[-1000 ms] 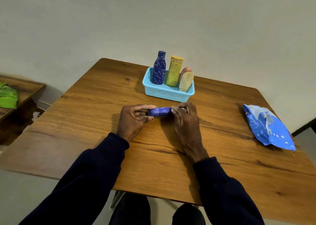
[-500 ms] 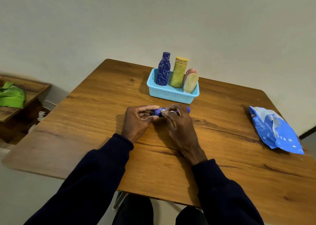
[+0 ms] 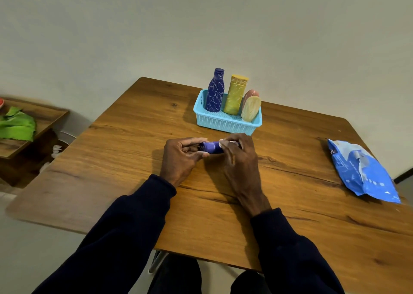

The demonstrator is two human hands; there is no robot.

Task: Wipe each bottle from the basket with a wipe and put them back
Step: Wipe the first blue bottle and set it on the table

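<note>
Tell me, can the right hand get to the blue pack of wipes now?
Probably yes. The blue pack lies on the table to the right of the right hand, with only bare wood between them. But that hand presses a wipe on the small purple bottle, so it must let go first.

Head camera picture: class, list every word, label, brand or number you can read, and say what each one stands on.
No text is readable.
Blue wipes pack: dark logo patch and white print, too blurred to read.
Dark blue bottle and yellow bottle: white scribble marks, no legible letters.
Small purple bottle: mostly covered, nothing legible.
</note>
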